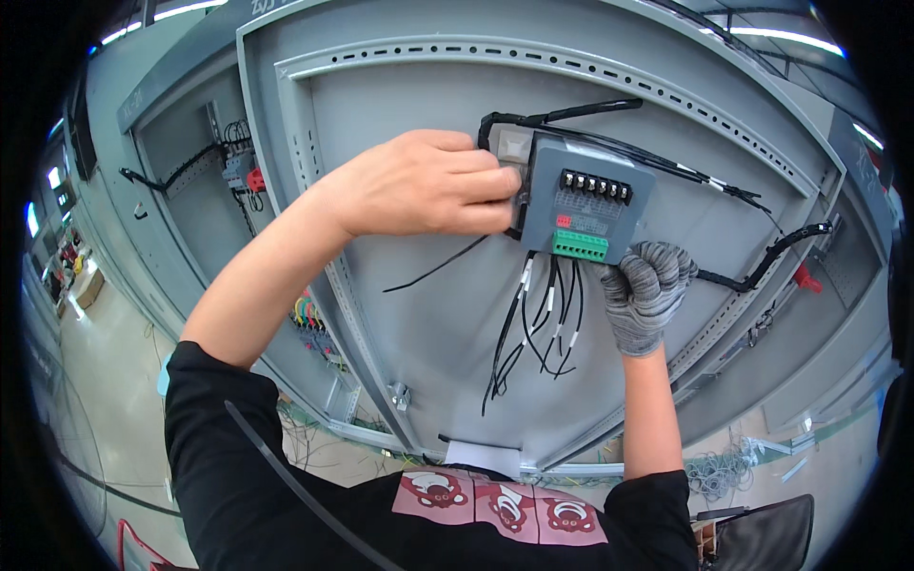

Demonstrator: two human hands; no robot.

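Both the bare left hand (433, 186), curled, and the gloved right hand (649, 293), folded, flank the gray module (592, 202) at the cabinet panel (400, 319), their exact hold unclear, mounting seemingly underway and wiring apparently remaining, since black wires (513, 306) hang loose below.

l hand (433, 186) left of module (590, 205), wires (526, 274) below

Pale, glossy floor (124, 366) runs along the left side toward small bright windows (54, 178) at the far left, and a coil of thin grey wire (721, 473) lies on it at the near right. Grey metal cabinets stand left (176, 157) and right (862, 252). White strip lights glow overhead at left (190, 9) and right (785, 38), the right one near dark ceiling beams (752, 12).
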